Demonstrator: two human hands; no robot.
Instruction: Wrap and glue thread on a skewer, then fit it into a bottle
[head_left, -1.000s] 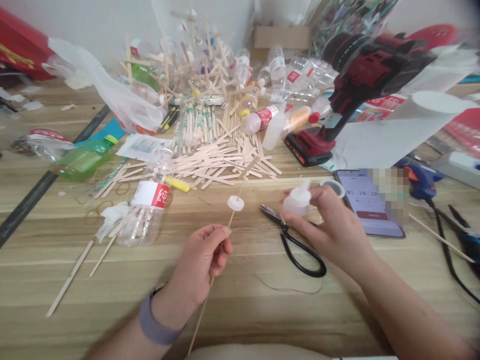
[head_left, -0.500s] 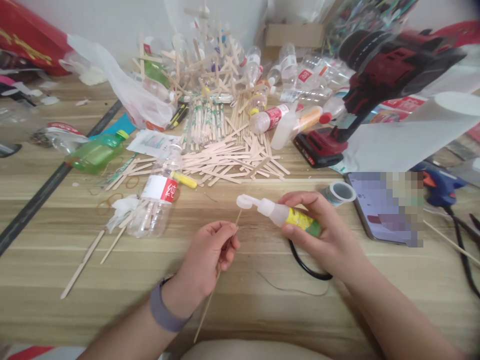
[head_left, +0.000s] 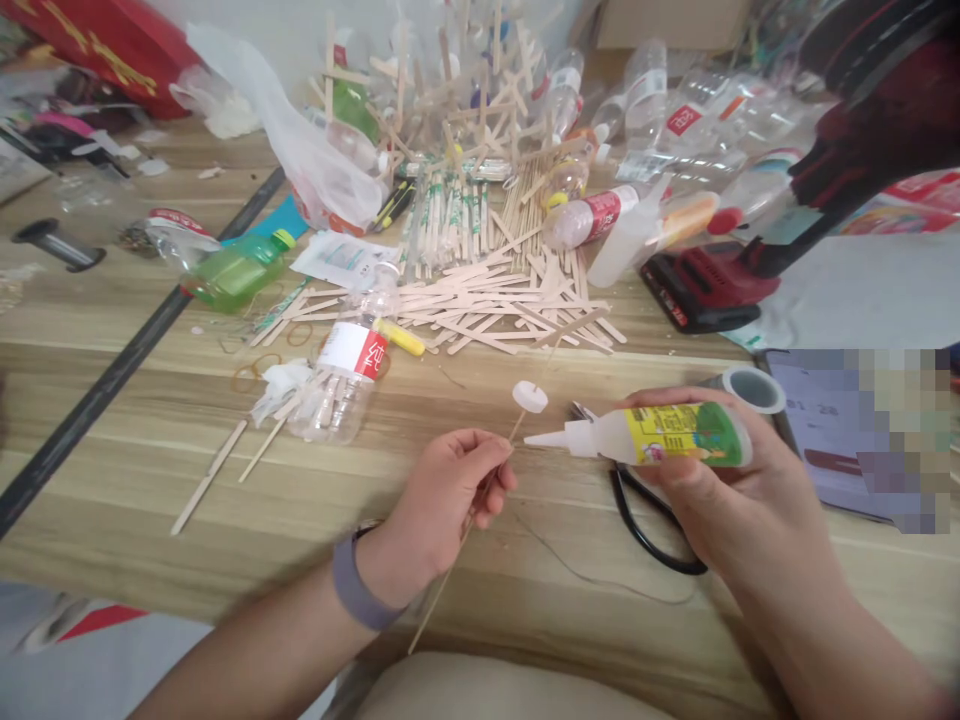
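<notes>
My left hand point(head_left: 469, 490) pinches a thin wooden skewer point(head_left: 431, 612) that slants up through the fist. A small white disc like a bottle cap point(head_left: 529, 397) sits near the skewer's upper end, above my fingers. My right hand point(head_left: 739, 500) is wrapped round a glue bottle point(head_left: 671, 436) with a yellow and green label. It lies nearly level, its white nozzle pointing left, the tip close to the skewer just below the cap. Whether tip and skewer touch I cannot tell. Beneath the bottle lie black-handled scissors point(head_left: 660, 550), partly hidden, beside a thin thread point(head_left: 600, 580).
Loose flat wooden sticks point(head_left: 480, 310) lie behind my hands. A clear bottle point(head_left: 337, 390) stands left, near a green bottle point(head_left: 244, 268). A red and black power drill point(head_left: 705, 285), a grey roll point(head_left: 754, 388) and a phone point(head_left: 832, 430) are to the right.
The glue bottle has swung from tilted to nearly level and shifted slightly right of the cap, its nozzle lower by the skewer. The view has shifted, so the table's things appear displaced.
</notes>
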